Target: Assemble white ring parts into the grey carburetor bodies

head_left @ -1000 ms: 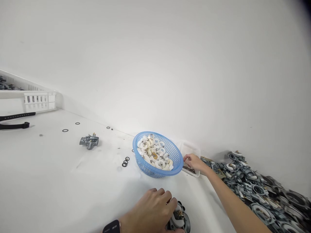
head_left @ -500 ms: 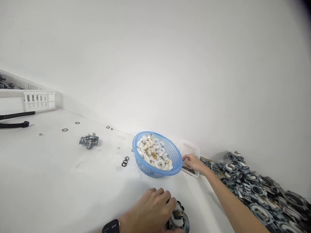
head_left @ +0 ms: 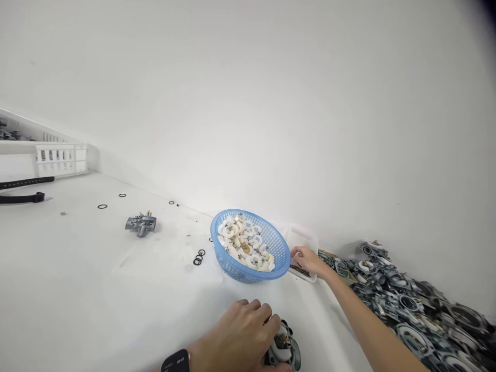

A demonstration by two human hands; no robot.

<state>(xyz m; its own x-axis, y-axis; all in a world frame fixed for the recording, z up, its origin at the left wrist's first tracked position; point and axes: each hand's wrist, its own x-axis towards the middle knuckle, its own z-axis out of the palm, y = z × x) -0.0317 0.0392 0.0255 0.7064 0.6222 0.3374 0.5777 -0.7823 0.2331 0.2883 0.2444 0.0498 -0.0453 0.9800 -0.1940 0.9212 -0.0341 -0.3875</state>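
Observation:
My left hand [head_left: 240,336], with a black watch on its wrist, is closed over a grey metal carburetor body [head_left: 284,351] on the white table near the bottom edge. My right hand [head_left: 308,259] reaches out to a small white tray [head_left: 304,240] holding small dark parts, just right of a blue plastic basket [head_left: 232,266]. Its fingers are curled down into the tray; what they grip is too small to make out. The basket is filled with several white ring-shaped floats [head_left: 246,243].
A heap of grey carburetor bodies [head_left: 418,305] lies at the right. One lone carburetor body [head_left: 140,223] sits on the table at the left. Black O-rings [head_left: 199,257] lie scattered. A white crate [head_left: 58,155] and a black strap [head_left: 23,197] are at far left.
Nothing has visibly moved apart from a slight shift of the camera; both hands stay in place.

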